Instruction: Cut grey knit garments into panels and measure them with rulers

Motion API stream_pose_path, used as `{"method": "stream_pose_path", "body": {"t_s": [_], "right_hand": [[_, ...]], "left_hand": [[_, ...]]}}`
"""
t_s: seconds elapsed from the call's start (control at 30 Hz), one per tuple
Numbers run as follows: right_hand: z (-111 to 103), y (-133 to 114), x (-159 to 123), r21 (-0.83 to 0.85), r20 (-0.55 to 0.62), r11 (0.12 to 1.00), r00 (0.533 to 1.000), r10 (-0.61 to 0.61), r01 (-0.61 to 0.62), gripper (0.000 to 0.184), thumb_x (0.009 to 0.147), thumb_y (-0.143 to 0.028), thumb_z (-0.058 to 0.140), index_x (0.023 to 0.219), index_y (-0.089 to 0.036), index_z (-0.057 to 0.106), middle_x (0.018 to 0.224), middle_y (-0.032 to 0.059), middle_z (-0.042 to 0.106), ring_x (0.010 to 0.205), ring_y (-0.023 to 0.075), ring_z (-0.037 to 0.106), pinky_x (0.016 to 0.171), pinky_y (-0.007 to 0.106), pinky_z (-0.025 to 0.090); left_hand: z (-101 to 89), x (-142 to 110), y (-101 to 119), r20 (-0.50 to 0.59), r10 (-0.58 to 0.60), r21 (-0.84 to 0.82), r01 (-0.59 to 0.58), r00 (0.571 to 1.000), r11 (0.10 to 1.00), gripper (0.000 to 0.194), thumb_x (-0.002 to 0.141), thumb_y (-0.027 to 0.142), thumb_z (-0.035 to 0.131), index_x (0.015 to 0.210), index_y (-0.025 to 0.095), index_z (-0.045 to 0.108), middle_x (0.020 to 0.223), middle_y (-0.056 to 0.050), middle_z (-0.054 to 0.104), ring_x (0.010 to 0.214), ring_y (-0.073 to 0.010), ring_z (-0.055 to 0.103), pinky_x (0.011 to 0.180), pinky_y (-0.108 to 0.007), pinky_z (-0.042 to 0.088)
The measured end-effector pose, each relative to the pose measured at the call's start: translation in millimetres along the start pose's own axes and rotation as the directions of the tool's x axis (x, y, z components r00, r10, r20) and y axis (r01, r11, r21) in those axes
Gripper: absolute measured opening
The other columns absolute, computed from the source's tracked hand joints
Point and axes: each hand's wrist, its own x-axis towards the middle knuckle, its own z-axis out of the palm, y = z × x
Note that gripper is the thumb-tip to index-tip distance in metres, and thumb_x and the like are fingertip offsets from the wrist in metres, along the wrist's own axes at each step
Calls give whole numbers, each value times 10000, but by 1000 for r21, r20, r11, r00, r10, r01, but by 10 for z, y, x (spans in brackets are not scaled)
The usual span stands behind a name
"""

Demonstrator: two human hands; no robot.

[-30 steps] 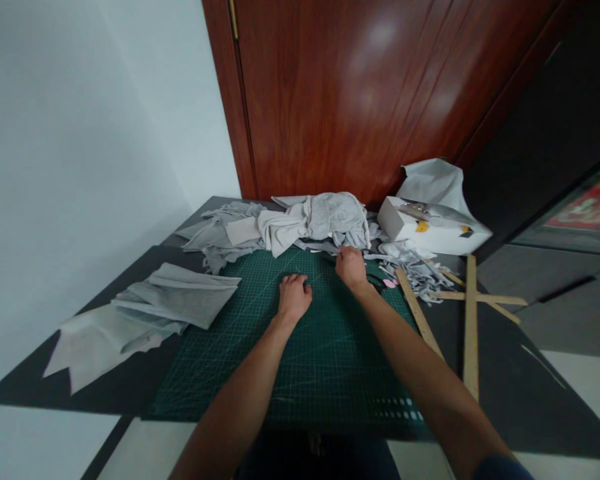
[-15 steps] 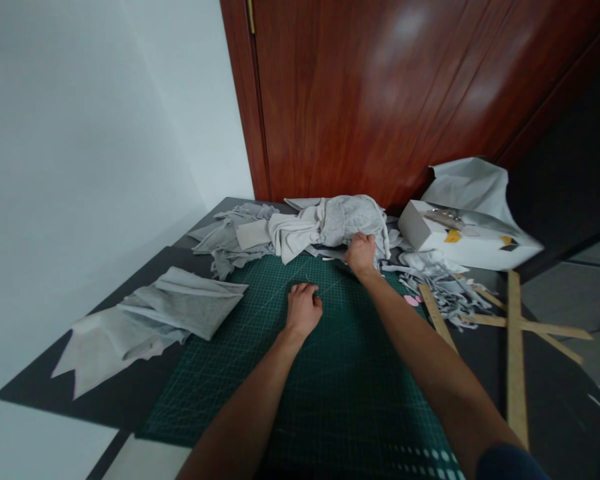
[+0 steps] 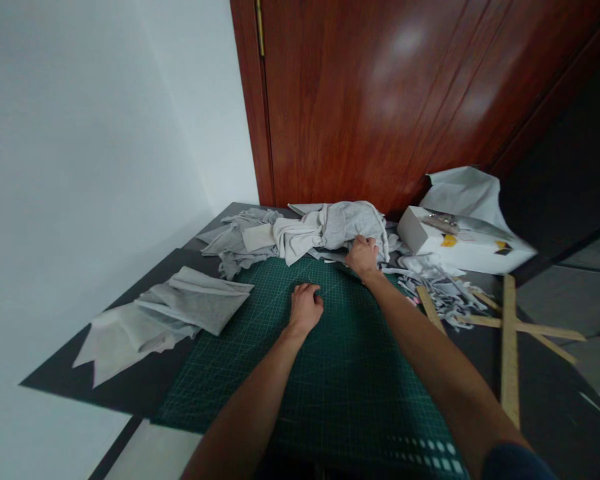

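My left hand (image 3: 306, 309) rests on the green cutting mat (image 3: 340, 373). Its fingers are loosely bent, the thumb stands a little apart, and nothing shows in it. Farther forward, my right hand (image 3: 364, 255) is closed at the near side of a bundled grey cloth (image 3: 353, 221), seemingly gripping its lower edge; the fingertips are partly hidden. Beside that bundle, to the left, lies a gathered off-white cloth (image 3: 300, 233).
Folded grey and white fabric pieces (image 3: 205, 300) lie at the left. More grey scraps (image 3: 243, 237) sit at the back. On the right are a white box (image 3: 467, 247), a tangle of cloth strips (image 3: 447, 297) and several crossed rulers (image 3: 510, 353). A wooden door (image 3: 355, 107) stands behind the table.
The camera view has shifted slightly. Both hands stay in nearly the same places, the right at the grey cloth and the left on the mat.
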Motion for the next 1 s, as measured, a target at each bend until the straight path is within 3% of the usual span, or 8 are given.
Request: {"method": "stream_pose_path", "body": {"t_s": [0.17,0.27,0.47,0.6,0.7,0.8,0.9,1.0], "right_hand": [[-124,-237,-486,141,-196,974,969,-150,179,390,970,-114,468,1309,-97,659,1429,224,610,1296,376,449,1015,513,402],[-109,-345,-901,240,-235,949,961,-148,205,263,973,-155,504,1168,-125,678,1234,213,667,1203,364,495,1001,510,419],[-5,-384,-1568,541,-201,816,974,-108,202,272,902,-128,512,1140,-162,639,1097,157,688,1051,290,631,960,431,501],[-95,-341,-1738,633,-16,762,987,-159,133,186,922,-226,538,1017,-203,696,955,88,726,892,243,671,852,356,526],[-192,-253,-1717,607,95,795,993,-69,-3,268,990,-342,497,931,-216,726,766,44,695,726,218,637,737,326,495],[-204,-122,-1648,486,-41,868,990,135,-98,310,962,-304,523,1145,-171,735,991,130,740,925,271,662,854,376,498],[-131,12,-1612,292,-68,943,980,189,-162,446,866,-281,649,1280,-124,698,1265,242,676,1173,384,573,978,505,457],[-71,133,-1601,214,29,956,980,197,-199,267,875,-227,605,1079,-122,740,1089,237,697,1097,386,569,957,532,444]], "left_hand": [[53,56,-68,-99,-35,-116,23,994,993,324,877,19,605,1109,165,777,1128,-107,785,1109,-255,705,1099,-430,524],[53,76,-80,-143,-72,-183,45,987,982,387,856,16,612,1184,173,746,1119,-106,773,1098,-257,709,1088,-436,530],[-63,55,-69,-236,-176,-118,152,956,981,642,805,147,746,1426,162,585,1423,-197,621,1357,-366,561,1124,-522,472],[-171,65,-81,-139,-158,-38,154,978,987,257,824,156,690,1073,210,722,1294,-154,699,1319,-386,564,1116,-537,454],[-266,88,-85,-178,-98,-127,76,979,989,117,812,123,622,832,228,670,1064,-100,747,1178,-321,631,1113,-471,459],[-371,74,-80,-287,-60,-318,-36,956,948,105,804,146,572,814,236,626,1001,-45,739,1071,-254,654,1041,-390,496],[-465,24,-82,-281,-8,-425,-117,960,898,65,809,193,544,771,238,570,809,9,661,841,-201,630,832,-310,509],[-542,-4,-99,-273,40,-440,-161,961,883,48,842,247,552,795,241,547,723,32,572,713,-177,565,697,-280,448]]}}
